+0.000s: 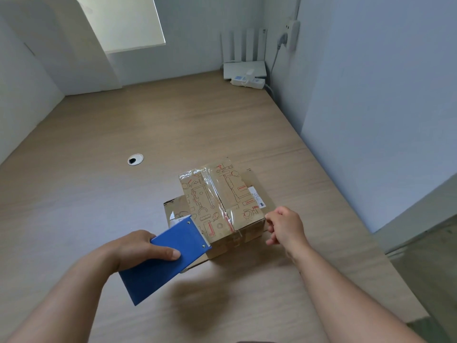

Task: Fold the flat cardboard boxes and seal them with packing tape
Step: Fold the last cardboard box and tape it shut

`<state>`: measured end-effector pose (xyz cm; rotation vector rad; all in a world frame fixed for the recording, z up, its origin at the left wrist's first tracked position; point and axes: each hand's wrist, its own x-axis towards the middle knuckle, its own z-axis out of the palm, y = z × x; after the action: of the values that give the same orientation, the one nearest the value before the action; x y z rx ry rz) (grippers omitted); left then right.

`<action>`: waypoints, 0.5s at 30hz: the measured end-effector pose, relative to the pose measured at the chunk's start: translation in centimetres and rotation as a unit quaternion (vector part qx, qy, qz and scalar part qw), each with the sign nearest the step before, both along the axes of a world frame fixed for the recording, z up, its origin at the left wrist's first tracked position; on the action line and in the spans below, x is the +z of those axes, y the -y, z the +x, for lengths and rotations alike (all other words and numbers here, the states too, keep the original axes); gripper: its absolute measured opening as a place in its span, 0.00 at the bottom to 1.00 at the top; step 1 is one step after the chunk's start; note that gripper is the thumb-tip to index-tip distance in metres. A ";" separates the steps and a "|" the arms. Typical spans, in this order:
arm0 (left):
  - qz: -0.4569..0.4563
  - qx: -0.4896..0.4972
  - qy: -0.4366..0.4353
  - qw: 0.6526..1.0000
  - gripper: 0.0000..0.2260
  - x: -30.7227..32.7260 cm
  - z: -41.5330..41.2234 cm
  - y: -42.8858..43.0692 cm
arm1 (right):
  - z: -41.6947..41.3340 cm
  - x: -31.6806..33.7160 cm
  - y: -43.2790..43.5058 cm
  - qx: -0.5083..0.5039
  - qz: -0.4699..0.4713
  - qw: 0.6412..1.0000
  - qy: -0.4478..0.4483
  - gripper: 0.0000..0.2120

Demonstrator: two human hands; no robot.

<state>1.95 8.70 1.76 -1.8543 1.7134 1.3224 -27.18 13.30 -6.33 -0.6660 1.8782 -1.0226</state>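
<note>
Evidently well into the sealing step. Gripped the blue tape dispenser (170,258) in the left hand (138,248), thumb laid across its flat side, toothed end just ahead of that hand and up against the near top edge of the folded cardboard box (222,206). Set the right hand (284,226) just right of the box's near corner, fingers loosely curled; could not tell whether touching the cardboard or pinching anything. Found the box between the two hands and slightly ahead of both, resting on flat cardboard (174,206) on the surface (99,194). Showed a wrinkled strip of clear packing tape (217,194) along the top seam and down the near face. Judged the strip laid but probably not yet cut from the roll. Called next for a tilt of the dispenser to set the teeth into the tape, a sharp tear, then a firm press of the loose end, right hand bracing the box against the pull.
</note>
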 end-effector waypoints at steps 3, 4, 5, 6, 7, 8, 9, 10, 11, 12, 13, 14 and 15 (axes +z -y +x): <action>0.000 -0.004 0.008 1.000 0.30 0.0 -0.1 0.3 | -0.8 -0.7 -0.3 0.049 0.091 0.994 -0.027 0.13; 0.000 -0.007 0.008 1.000 0.30 0.0 -0.1 0.4 | -1.1 -0.9 -0.6 0.067 0.125 0.986 -0.082 0.15; 0.001 -0.012 0.006 1.000 0.29 0.0 -0.1 0.4 | -1.4 -1.2 -0.9 0.075 0.142 0.977 -0.143 0.15; 0.002 -0.017 0.006 1.000 0.29 0.1 -0.2 0.5 | -1.4 -1.3 -1.0 0.063 0.126 0.971 -0.191 0.15; 0.002 -0.020 0.007 1.000 0.29 0.1 -0.2 0.6 | -1.2 -1.2 -1.0 0.040 0.082 0.972 -0.216 0.14; 0.002 -0.022 0.007 1.000 0.29 0.1 -0.3 0.6 | -0.7 -0.9 -0.8 0.022 0.025 0.974 -0.226 0.13; 0.002 -0.023 0.007 1.000 0.29 0.2 -0.3 0.7 | 0.1 -0.4 -0.6 0.022 -0.023 0.972 -0.234 0.13; 0.002 -0.024 0.007 1.000 0.30 0.2 -0.3 0.7 | 1.1 0.1 -0.4 0.035 -0.050 0.969 -0.238 0.12; 0.001 -0.026 0.007 1.000 0.30 0.3 -0.3 0.7 | 2.0 0.2 -0.3 0.049 -0.064 0.969 -0.235 0.12; 0.001 -0.028 0.004 1.000 0.30 0.2 -0.3 0.7 | 2.6 -0.1 -0.3 0.051 -0.068 0.971 -0.224 0.10; 0.000 -0.030 0.000 1.000 0.30 0.1 -0.3 0.7 | 2.9 -0.3 -0.3 0.035 -0.071 0.976 -0.203 0.09; -0.002 -0.033 -0.004 0.999 0.30 0.1 -0.3 0.6 | 2.9 -0.7 -0.3 0.010 -0.076 0.982 -0.174 0.08; -0.003 -0.034 -0.009 0.999 0.30 0.0 -0.2 0.5 | 2.8 -1.0 -0.3 -0.012 -0.085 0.985 -0.148 0.07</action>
<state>1.79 8.17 1.78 -1.7758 1.7747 1.3124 -24.41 13.58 -7.28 -0.9401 2.0713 -1.1600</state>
